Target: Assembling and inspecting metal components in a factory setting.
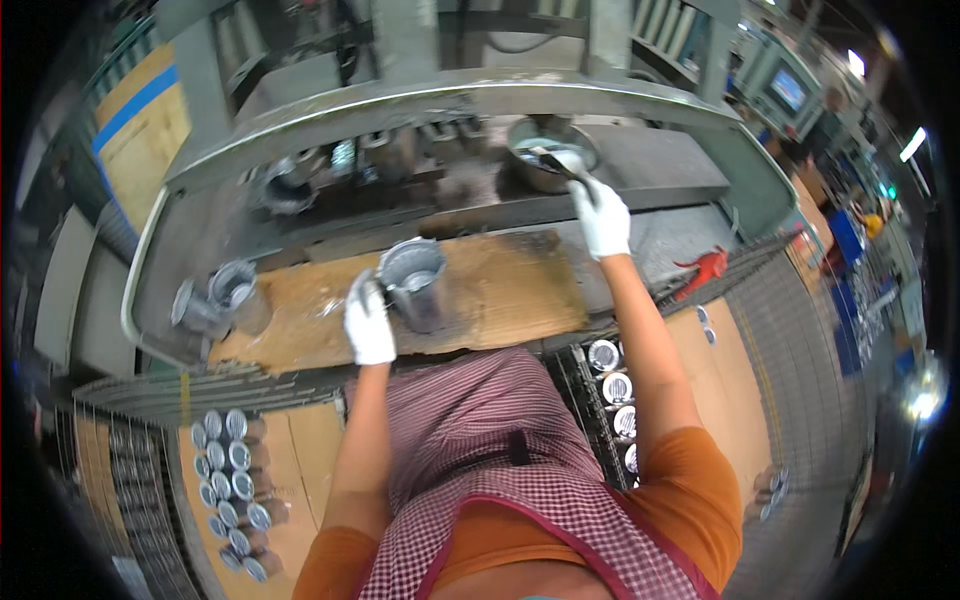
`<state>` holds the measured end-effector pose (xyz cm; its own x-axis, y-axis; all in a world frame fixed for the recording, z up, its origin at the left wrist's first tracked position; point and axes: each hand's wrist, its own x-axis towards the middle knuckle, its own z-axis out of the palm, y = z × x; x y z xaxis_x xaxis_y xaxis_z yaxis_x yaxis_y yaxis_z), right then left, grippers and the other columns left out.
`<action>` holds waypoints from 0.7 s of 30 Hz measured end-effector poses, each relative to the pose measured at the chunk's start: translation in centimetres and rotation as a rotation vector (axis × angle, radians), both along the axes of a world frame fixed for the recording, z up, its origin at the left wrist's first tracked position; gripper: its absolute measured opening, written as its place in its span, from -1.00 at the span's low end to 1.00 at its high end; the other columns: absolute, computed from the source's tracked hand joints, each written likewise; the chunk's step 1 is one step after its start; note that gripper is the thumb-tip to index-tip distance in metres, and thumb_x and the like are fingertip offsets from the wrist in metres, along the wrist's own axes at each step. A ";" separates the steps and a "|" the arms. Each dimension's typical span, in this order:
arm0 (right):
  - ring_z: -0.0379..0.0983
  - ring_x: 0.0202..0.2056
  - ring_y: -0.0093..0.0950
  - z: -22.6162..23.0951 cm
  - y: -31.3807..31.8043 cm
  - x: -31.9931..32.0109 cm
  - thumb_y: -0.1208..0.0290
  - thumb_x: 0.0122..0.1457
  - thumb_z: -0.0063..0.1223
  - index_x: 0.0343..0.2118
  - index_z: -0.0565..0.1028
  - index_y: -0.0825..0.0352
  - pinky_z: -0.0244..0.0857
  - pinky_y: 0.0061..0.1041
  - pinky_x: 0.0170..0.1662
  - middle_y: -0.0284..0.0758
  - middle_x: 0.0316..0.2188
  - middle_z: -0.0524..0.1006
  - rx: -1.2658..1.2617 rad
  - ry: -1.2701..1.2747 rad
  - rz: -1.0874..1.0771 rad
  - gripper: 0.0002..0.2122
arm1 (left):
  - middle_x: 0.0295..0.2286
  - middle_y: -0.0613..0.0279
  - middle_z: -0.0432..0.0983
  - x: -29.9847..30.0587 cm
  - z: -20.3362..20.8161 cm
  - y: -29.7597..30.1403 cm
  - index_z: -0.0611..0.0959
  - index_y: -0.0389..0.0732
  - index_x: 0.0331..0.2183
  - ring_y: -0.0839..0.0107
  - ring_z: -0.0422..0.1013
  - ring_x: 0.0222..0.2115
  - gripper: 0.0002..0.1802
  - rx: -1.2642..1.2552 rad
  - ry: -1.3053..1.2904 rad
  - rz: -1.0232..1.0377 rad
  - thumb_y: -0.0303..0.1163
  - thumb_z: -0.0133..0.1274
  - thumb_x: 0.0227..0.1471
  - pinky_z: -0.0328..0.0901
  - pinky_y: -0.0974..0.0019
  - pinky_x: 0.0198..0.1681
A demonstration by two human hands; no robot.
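Note:
My left hand (370,325), in a white glove with darkened fingertips, is closed at the left edge of a grey metal cup (416,285). The cup stands on a stained brown board (510,290), its mouth facing up. Motion blurs those fingers. My right hand (604,218), also gloved, is closed on a slim brush-like tool (562,165) with a dark handle. Its far end reaches over a round metal pot (527,172) that holds greyish liquid. Two more grey metal cups, one upright (240,290) and one tilted (196,310), sit at the board's left end.
A machine frame's crossbar (460,97) spans the far side. A dark round part (287,190) lies behind the board. Red pliers-like handles (706,270) rest at the right. Several capped cylinders stand on cardboard (305,440) at lower left; others (617,387) line my right side.

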<state>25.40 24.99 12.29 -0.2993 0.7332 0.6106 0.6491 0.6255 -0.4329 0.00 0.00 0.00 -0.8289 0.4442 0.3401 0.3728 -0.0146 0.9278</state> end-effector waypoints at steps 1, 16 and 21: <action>0.53 -0.28 -0.22 -0.3 -0.7 0.4 0.23 0.15 0.10 -0.13 0.56 0.29 0.36 -0.29 -0.17 -0.13 -0.31 0.59 0.061 0.102 0.047 -0.70 | -0.10 0.01 0.51 1.2 0.5 0.0 0.55 -0.30 -0.06 0.17 0.41 -0.05 -0.64 -0.022 0.030 0.008 -0.28 -0.11 0.23 0.24 0.21 0.08; 0.50 -0.35 -0.10 7.8 -4.3 -17.2 0.16 0.18 -0.04 -0.31 0.57 0.28 0.35 -0.21 -0.25 -0.07 -0.43 0.56 0.232 -0.048 0.452 -0.72 | -0.16 -0.04 0.53 -0.2 1.4 -1.1 0.58 -0.27 -0.10 0.04 0.44 -0.12 -0.65 -0.052 0.161 -0.029 -0.25 -0.13 0.23 0.28 0.12 -0.01; 0.49 -0.33 -0.14 8.1 -0.5 -13.7 0.12 0.19 -0.02 -0.31 0.59 0.26 0.33 -0.24 -0.25 -0.11 -0.42 0.56 0.166 -0.022 0.282 -0.70 | -0.16 -0.05 0.54 0.0 1.5 -1.2 0.59 -0.28 -0.11 0.05 0.45 -0.12 -0.65 -0.037 0.088 -0.008 -0.29 -0.13 0.21 0.28 0.13 0.00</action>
<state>11.75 24.53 20.34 -0.4908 0.5104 0.7061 0.4483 0.8429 -0.2976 -0.05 -1.20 1.55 -0.7931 0.4638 0.3948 0.4528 0.0155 0.8915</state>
